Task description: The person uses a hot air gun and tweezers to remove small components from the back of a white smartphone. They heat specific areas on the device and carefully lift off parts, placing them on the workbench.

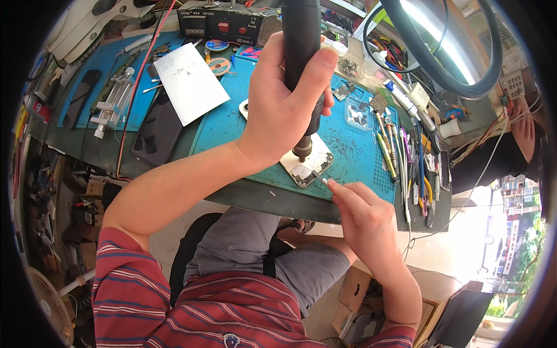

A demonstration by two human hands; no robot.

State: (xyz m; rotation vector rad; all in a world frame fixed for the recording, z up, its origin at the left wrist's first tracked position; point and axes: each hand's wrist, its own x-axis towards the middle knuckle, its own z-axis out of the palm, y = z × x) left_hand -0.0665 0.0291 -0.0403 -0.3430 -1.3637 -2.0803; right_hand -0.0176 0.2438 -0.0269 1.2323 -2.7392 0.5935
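Observation:
My left hand (277,110) is wrapped round the black handle of a hot air gun (301,40). The metal nozzle (301,149) points down close over a white smartphone (320,158) lying on the blue work mat (232,142). Whether the nozzle touches the phone I cannot tell. My right hand (369,217) pinches a thin, flat blade-like tool (321,177), its tip at the phone's near end, where dark inner parts show. The gun and my left hand hide some of the phone.
Left of the mat lie a white paper box (191,83), a dark phone (158,129) and a clear clamp-like fixture (115,104). Screwdrivers and tweezers (400,148) crowd the right. A black power unit (220,24) stands behind. Another person's hand (524,127) is at far right.

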